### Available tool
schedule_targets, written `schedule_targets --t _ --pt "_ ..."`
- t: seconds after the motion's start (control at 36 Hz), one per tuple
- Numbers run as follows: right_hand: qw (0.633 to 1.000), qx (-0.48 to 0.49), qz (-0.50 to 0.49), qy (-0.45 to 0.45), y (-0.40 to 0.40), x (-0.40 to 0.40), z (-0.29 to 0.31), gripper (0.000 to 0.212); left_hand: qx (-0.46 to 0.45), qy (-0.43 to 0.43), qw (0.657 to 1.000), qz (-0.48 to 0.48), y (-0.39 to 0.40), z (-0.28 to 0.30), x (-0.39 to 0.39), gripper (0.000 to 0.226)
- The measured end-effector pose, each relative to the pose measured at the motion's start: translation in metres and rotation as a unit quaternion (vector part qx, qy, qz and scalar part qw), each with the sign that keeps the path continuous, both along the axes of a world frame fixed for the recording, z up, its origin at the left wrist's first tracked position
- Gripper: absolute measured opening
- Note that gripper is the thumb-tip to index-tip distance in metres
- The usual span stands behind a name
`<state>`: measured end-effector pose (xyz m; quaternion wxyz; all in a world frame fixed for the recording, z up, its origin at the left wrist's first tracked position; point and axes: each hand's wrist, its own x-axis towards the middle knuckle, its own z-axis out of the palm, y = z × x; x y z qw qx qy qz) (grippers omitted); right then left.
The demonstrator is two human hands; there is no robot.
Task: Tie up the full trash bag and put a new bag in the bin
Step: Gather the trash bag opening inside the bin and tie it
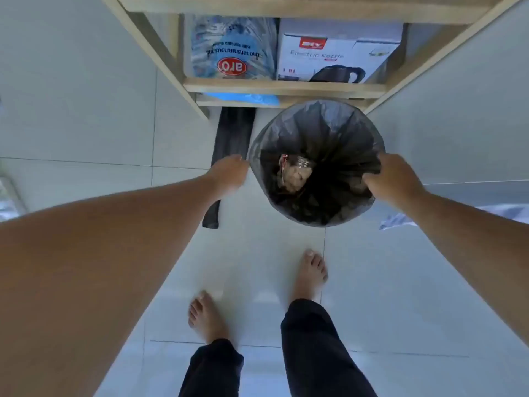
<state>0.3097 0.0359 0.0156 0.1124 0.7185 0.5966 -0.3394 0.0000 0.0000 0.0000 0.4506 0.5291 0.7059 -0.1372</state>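
Bin [355, 213] stood on the tiled floor [86, 138] in front of a wooden shelf [283, 88], lined with a dark bag [300, 121]; bag rim lay between the two hands, left hand [229, 173] at its left edge, right hand [396, 179] at its right edge. Trash [294, 173] showed at the bottom, dim; only a clear wrapper-like item could be made out. Left hand blurred; its fingertips met the rim, but whether they pinched it could not be told. Right fingers [372, 177] were curled narrow over the rim, gathering a fold of bag. A dark folded bag [232, 138] lay on the floor just left of the bin, its near part hidden behind the left forearm; a kettle box [337, 53] sat on the shelf; two bare feet stood near the bin.
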Motion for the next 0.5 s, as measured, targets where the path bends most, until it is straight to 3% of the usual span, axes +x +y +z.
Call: schedule_targets --t 0.08,0.17,0.22,0.28,0.39,0.5 --pt "0.994 0.052 -0.094 0.017 0.017 0.007 -0.02 0.034 0.0 -0.093 0.968 0.235 0.006 -0.021 0.009 0.059" --pt "0.959 -0.011 -0.273 0.081 0.03 0.009 -0.032 0.04 -0.007 -0.196 0.888 0.416 0.016 -0.037 0.016 0.066" --pt "0.873 -0.066 -0.444 0.191 0.034 0.014 -0.041 0.037 -0.002 -0.214 0.86 0.463 0.021 -0.049 0.019 0.063" --pt "0.807 -0.076 -0.529 0.251 0.034 0.023 -0.054 0.039 0.001 -0.205 0.855 0.475 0.028 -0.059 0.025 0.066" --pt "0.736 -0.117 -0.578 0.332 0.026 0.032 -0.079 0.039 0.013 -0.217 0.813 0.54 0.03 -0.076 0.019 0.052" --pt "0.713 -0.172 -0.595 0.329 0.01 0.033 -0.091 0.047 -0.013 -0.3 0.76 0.576 0.015 -0.082 0.021 0.033"
